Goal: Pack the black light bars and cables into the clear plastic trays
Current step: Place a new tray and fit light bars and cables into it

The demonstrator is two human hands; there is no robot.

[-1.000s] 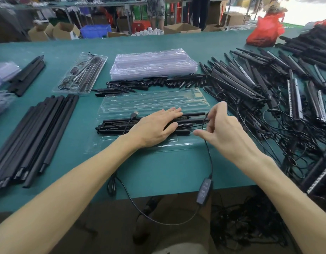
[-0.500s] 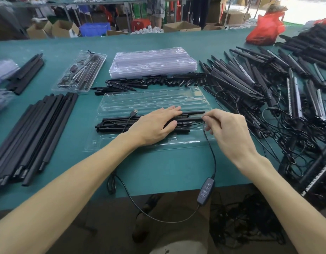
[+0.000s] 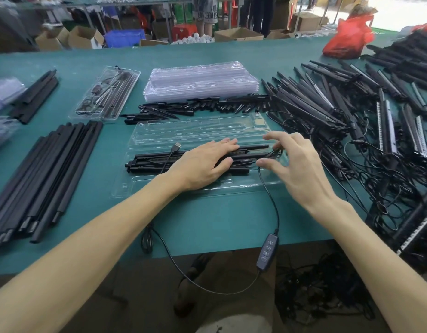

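Note:
An open clear plastic tray (image 3: 145,186) lies on the green table in front of me. Black light bars (image 3: 150,159) lie lengthwise in its near half. My left hand (image 3: 202,164) presses flat on the bars with straight fingers. My right hand (image 3: 294,164) hovers at the bars' right end, fingers spread and loosely bent, thumb tip beside the black cable (image 3: 271,198). That cable runs off the table edge to an inline controller (image 3: 267,251) that hangs below. A USB plug (image 3: 176,147) rests on the bars.
A stack of empty clear trays (image 3: 200,80) sits behind, with small black parts (image 3: 195,108) in front of it. A packed tray (image 3: 106,92) lies at back left. Long black rods (image 3: 39,179) lie at left. Tangled light bars and cables (image 3: 351,121) cover the right side.
My right hand has let go of the cable end at the bars and opened, fingers spreading and lifting slightly. My left hand has stayed pressed on the bars.

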